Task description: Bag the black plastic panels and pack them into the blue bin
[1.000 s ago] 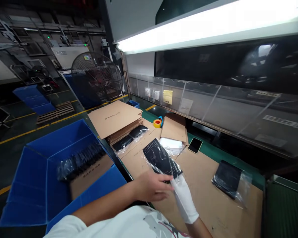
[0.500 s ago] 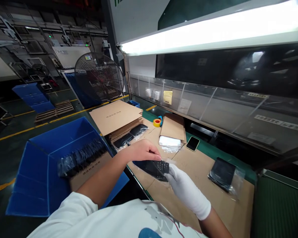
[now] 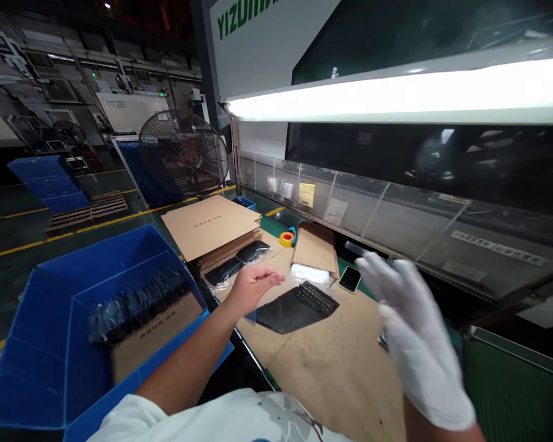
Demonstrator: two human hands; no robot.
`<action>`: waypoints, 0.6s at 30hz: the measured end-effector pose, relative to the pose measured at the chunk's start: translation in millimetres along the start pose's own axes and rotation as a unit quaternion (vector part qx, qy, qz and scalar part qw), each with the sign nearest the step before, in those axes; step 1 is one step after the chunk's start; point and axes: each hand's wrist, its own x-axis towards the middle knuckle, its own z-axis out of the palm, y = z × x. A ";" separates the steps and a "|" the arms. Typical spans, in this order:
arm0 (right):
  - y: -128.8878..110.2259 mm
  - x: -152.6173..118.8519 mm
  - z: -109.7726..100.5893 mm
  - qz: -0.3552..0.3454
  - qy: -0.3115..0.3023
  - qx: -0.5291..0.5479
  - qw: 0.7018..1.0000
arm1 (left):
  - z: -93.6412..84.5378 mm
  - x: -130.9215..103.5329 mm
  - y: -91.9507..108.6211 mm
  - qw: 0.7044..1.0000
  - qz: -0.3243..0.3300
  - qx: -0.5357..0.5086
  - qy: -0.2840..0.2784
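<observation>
My bare left hand (image 3: 253, 290) hovers just above a dark, thin panel (image 3: 292, 310) that lies on the cardboard-covered table. The thumb and fingers are loosely stretched to the right, with nothing visible between them. Rows of small light marks run along the panel's right side. My right hand (image 3: 417, 334), in a white glove, is raised over the table's right side, blurred, with fingers extended and nothing in it. Behind it, mostly hidden, a bagged dark stack (image 3: 383, 341) shows only its edge.
A blue bin (image 3: 32, 344) with a row of dark bagged pieces stands at left. On the table are stacked cardboard sheets (image 3: 209, 224), bagged dark pieces (image 3: 253, 250), yellow tape (image 3: 286, 239), a cardboard sleeve (image 3: 314, 245) and a phone (image 3: 350, 279). A lamp hangs above.
The dark panel, held by both hands before, now rests flat on the table. My right hand has let go and moved right and up. My left hand has come off the panel.
</observation>
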 end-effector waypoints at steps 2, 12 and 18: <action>-15.8 8.6 -11.7 -0.050 0.075 -0.027 0.996 | 4.7 2.6 1.7 1.000 0.000 -0.003 0.030; 50.2 62.1 49.9 -0.033 -0.465 -0.548 0.694 | 30.4 -27.0 -10.6 0.947 0.114 0.209 -0.215; 126.2 33.8 81.2 0.015 -0.564 -0.530 0.633 | 35.1 -56.8 -52.0 0.952 0.051 0.244 -0.179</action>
